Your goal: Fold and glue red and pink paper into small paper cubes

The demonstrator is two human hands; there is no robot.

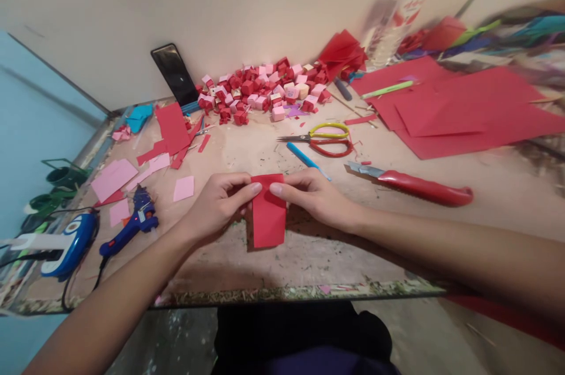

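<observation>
A small red paper rectangle (268, 216) hangs upright over the near middle of the table (309, 257). My left hand (218, 203) pinches its upper left edge, thumb pressed on the front. My right hand (311, 193) pinches the upper right edge the same way. Both thumbs nearly meet at the top of the paper. Just beyond my right hand lies a blue pen (306, 160).
Yellow and red scissors (324, 139) and a red box cutter (417, 185) lie right of centre. A heap of red and pink paper cubes (265, 92) sits at the back by a phone (175, 73). Red sheets (459, 110) cover the right. A blue glue gun (132, 225) lies at the left.
</observation>
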